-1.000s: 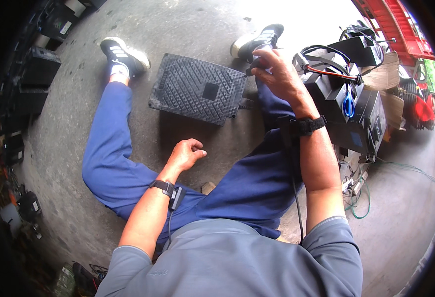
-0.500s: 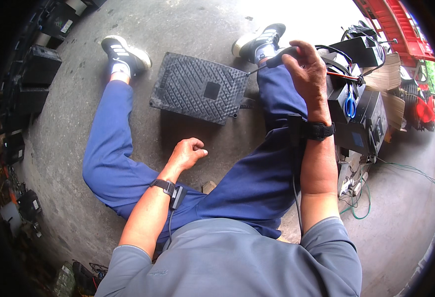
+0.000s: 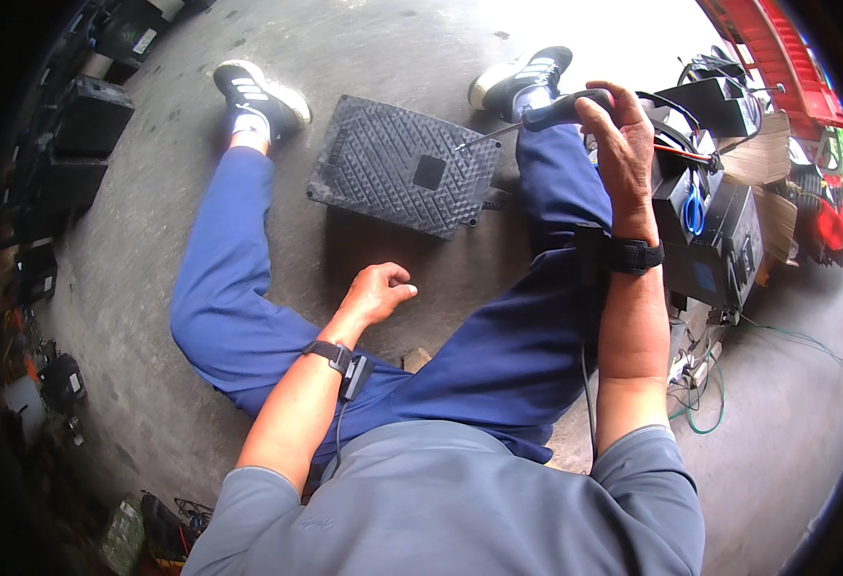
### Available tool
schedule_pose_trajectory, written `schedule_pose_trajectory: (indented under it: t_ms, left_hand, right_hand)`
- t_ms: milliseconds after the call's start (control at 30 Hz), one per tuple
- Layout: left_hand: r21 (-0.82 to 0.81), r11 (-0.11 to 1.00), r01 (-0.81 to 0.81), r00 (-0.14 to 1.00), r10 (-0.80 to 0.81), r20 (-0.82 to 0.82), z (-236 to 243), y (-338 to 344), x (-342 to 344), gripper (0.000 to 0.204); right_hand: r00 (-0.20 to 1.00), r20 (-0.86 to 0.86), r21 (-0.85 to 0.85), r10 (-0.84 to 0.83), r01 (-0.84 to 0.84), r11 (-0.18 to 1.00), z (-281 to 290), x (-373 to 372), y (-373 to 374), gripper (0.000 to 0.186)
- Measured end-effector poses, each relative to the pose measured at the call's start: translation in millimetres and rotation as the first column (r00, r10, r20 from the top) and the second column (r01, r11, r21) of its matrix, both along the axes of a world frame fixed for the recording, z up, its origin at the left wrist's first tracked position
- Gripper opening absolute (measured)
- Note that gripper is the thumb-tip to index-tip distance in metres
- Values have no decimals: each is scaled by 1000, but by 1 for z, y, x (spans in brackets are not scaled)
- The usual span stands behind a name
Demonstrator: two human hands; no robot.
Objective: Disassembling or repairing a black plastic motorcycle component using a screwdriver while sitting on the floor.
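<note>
On the floor between my legs lies a black rectangular case [image 3: 368, 163] with a ribbed top and a small dark square near its middle. My right hand [image 3: 623, 144] is closed round the dark handle of a screwdriver [image 3: 556, 112]. Its long thin shaft points left, and the tip is over the case's top near the upper right; whether it touches I cannot tell. Nearer to me, my left hand [image 3: 378, 293] hovers below the case's near edge, empty, its fingers loosely curled with the thumb apart.
At the right stand black boxes [image 3: 728, 250] with cables, blue-handled scissors [image 3: 694, 208] and cardboard [image 3: 767, 144]. Green wires [image 3: 719, 403] trail over the floor there. Several dark cases [image 3: 95, 115] line the left side. A red metal frame [image 3: 776, 58] rises at the upper right.
The screwdriver's tip has moved left from the case's right edge to over its top. The whole view has shifted slightly; my left hand stays much the same.
</note>
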State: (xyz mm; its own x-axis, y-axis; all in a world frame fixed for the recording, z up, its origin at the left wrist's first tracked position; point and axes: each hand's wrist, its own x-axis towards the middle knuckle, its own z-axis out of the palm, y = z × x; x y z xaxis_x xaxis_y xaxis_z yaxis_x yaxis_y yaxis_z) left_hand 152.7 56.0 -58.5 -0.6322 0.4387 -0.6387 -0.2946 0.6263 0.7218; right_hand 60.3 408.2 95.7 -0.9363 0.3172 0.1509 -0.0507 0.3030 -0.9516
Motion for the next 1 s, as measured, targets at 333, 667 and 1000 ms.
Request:
schedule_pose_trajectory:
  t_ms: [333,667,1000]
  left_hand:
    - [474,764,-437,899,387,205,23,6,-10,41]
    - [522,707,-478,872,455,182,49,16,-34,30]
    - [526,704,-477,866,480,142,51,24,-38,16]
  right_hand:
    - [963,126,-162,238,-217,963,-5,-3,-17,26]
    - [920,195,-197,340,-303,932,-4,-2,-28,23]
    - [906,203,-208,371,-331,920,-7,-3,-26,24]
